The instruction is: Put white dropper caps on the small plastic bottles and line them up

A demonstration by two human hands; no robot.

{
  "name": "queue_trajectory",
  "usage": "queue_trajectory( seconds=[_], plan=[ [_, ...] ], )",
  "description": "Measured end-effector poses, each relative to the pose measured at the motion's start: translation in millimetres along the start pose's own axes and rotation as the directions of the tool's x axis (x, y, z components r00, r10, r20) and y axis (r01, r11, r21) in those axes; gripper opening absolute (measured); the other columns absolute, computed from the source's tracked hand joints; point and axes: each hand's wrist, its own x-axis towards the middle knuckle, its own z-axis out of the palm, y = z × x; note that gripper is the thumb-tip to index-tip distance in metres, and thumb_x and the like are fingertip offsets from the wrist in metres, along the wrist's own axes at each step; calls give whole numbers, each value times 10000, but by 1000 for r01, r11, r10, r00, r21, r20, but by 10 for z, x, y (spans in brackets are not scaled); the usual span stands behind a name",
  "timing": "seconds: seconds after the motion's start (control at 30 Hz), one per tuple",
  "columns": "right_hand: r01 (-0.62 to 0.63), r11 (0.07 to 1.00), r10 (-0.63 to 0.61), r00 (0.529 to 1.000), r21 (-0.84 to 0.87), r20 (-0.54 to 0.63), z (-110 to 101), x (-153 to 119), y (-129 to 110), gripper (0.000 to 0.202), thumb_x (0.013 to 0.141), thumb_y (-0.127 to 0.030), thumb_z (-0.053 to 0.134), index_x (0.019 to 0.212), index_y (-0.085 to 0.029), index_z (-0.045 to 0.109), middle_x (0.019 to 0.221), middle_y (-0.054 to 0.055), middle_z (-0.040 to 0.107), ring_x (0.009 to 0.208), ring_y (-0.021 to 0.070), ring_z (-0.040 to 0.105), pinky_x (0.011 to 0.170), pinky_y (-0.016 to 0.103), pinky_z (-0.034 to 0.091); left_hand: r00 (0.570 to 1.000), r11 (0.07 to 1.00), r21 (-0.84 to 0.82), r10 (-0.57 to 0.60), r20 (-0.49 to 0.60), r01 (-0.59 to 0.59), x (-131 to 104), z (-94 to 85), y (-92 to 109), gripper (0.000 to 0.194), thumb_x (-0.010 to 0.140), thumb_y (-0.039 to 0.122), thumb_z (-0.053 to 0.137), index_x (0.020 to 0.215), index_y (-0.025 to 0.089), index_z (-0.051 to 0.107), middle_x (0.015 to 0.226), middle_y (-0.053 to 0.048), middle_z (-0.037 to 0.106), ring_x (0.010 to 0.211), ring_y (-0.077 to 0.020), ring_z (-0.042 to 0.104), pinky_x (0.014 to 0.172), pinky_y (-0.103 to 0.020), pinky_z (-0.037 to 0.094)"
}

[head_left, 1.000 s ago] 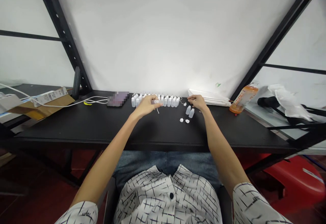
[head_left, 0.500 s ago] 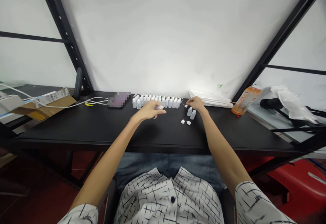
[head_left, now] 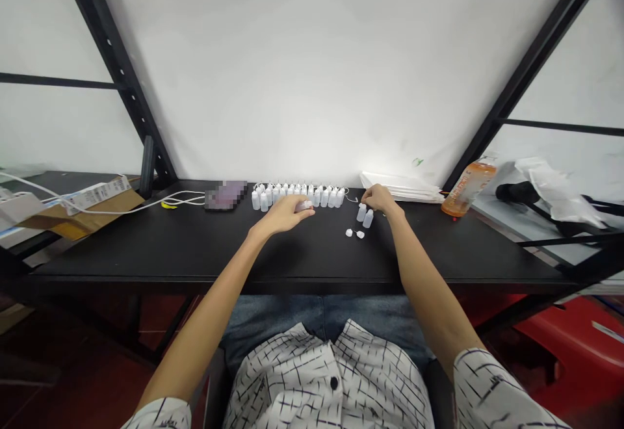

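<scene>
My left hand [head_left: 287, 213] is closed around a small translucent plastic bottle [head_left: 305, 205], which lies sideways in the fingers and is mostly covered by them. Behind that hand several similar white bottles [head_left: 324, 198] stand upright in a close group. My right hand [head_left: 379, 199] is bent down with its fingertips pinched together, just behind two upright uncapped bottles [head_left: 368, 219]; what the fingers hold, if anything, is hidden. In front of those two bottles lie loose white caps [head_left: 359, 234] on the black table [head_left: 312, 253].
A purple pack [head_left: 229, 195], partly blurred out, and white cables [head_left: 188, 196] lie left. Flat white sheets [head_left: 404, 187] rest against the wall. An orange bottle [head_left: 468, 188] leans at the right beside a shelf. An open cardboard box [head_left: 92, 211] sits far left.
My right hand has shifted slightly right, its fingertips now behind the two bottles. The white cap near those fingers is out of sight. My left hand keeps its bottle, with the fingers slightly rearranged.
</scene>
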Motion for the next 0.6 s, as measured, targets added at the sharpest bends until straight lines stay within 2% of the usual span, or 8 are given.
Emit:
queue_trajectory(
  seconds=[0.13,0.27,0.43,0.5,0.6],
  plan=[
    [-73,997,69,994,38,86,-35,28,41,165,646,5,618,601,-133,698,551,61,650,458,164,611,501,272,529,997,994,79,-75,24,73,0,12,-6,344,860,386,560,1082,160,696,957,-92,697,863,-253,616,810,-349,445],
    [-56,998,52,994,38,98,-21,22,64,171,648,1,621,636,-137,722,538,48,652,457,151,611,479,252,529,991,984,123,-131,34,126,-15,6,28,476,870,351,525,1296,161,622,1096,-132,696,1024,-301,620,923,-402,442],
    [-27,1000,26,996,8,89,-28,-18,72,94,686,-80,677,692,-125,760,519,42,647,451,142,596,500,251,529,983,985,55,-168,72,165,-36,-24,99,512,878,346,455,1340,178,596,1254,-135,653,1171,-310,569,995,-406,411],
    [-37,998,35,999,49,31,-74,-43,52,62,713,-122,697,706,-114,758,507,47,639,455,146,596,515,259,535,983,986,-13,-163,79,165,-37,-35,118,511,882,349,414,1314,164,613,1174,-123,671,1116,-292,582,948,-379,428],
    [34,965,-17,998,262,-67,-185,-127,-40,87,737,-176,734,780,-102,750,520,48,641,466,148,606,527,267,551,983,972,-150,-169,77,179,-38,-45,134,507,867,344,386,1264,154,638,863,-60,647,846,-232,592,760,-320,449]
  ],
)
